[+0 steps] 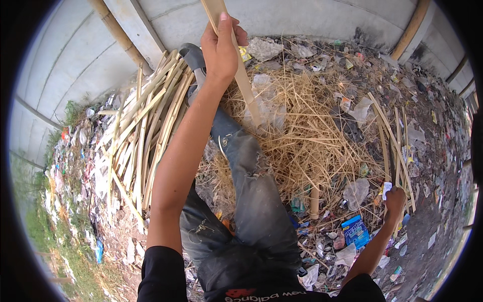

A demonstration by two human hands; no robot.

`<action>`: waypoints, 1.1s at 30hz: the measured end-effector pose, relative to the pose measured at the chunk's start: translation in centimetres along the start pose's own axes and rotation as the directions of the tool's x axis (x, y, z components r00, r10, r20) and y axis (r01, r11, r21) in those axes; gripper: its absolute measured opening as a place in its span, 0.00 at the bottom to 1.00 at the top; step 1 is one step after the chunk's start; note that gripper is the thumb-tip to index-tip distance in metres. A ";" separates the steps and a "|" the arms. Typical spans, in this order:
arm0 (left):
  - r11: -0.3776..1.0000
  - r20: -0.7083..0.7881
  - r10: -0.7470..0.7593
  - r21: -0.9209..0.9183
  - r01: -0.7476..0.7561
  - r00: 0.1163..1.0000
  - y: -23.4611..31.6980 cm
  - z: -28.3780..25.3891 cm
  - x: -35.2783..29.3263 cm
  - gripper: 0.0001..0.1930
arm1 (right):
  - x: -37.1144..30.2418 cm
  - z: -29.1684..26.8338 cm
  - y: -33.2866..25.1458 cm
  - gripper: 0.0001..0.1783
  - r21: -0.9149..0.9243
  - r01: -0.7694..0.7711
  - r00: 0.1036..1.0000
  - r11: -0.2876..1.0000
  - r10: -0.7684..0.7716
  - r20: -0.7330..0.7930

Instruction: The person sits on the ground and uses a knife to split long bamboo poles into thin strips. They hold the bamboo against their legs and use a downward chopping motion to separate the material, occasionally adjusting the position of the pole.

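My left hand [221, 50] is raised in front of me, closed around a flat, pale bamboo slat [245, 88]. The slat slants down over the straw-coloured shavings, its top end running out of view. Low on the right, my right hand [395, 202] is closed on a long, dark-bladed knife [392, 163], whose handle is mostly hidden by the fingers. A small white piece [386, 191] shows beside that fist. Several thin bamboo strips [385, 121] lie on the ground around the blade.
Stacked bamboo slats [143, 133] lie to the left by my stretched-out leg [231, 141]. A heap of shavings [307, 131] covers the middle ground, with a short bamboo stub [314, 202] upright nearby. Litter includes a blue packet [355, 232]. A concrete wall [322, 20] stands behind.
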State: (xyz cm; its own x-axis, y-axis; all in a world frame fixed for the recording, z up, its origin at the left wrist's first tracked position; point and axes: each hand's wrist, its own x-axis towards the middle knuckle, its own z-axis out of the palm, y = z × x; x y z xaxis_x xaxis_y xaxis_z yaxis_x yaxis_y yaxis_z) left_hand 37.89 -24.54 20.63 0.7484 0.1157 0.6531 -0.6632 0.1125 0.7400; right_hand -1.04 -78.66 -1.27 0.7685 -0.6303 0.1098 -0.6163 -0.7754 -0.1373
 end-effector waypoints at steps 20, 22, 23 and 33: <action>0.957 -0.275 0.141 0.284 -0.059 0.951 -0.8 4.8 0.3 0.23 | -5.7 -14.0 -41.9 0.26 0.891 0.089 0.981 -0.444 -0.114 -0.155; 0.967 -0.289 0.163 0.238 -0.095 0.943 -1.2 4.4 0.9 0.23 | -7.1 -11.3 -42.9 0.26 0.837 0.109 0.981 -0.536 -0.079 -0.179; 0.947 -0.283 0.225 0.290 -0.140 0.932 -1.1 3.9 1.0 0.23 | -8.3 -8.4 -42.9 0.25 0.907 0.097 0.973 -0.410 -0.154 -0.174; 0.975 -0.227 0.182 0.168 -0.145 0.957 -2.1 3.6 1.5 0.23 | -9.0 -8.1 -41.1 0.26 0.937 -0.256 0.824 0.238 -0.453 0.341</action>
State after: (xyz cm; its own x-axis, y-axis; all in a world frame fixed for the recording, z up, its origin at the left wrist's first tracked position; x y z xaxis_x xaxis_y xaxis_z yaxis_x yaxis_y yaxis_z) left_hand 40.47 -28.16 20.61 0.5928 0.3552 0.7228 -0.7531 -0.0734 0.6537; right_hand 15.95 -41.45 11.34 0.9708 -0.1554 -0.1825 -0.1828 0.0125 -0.9831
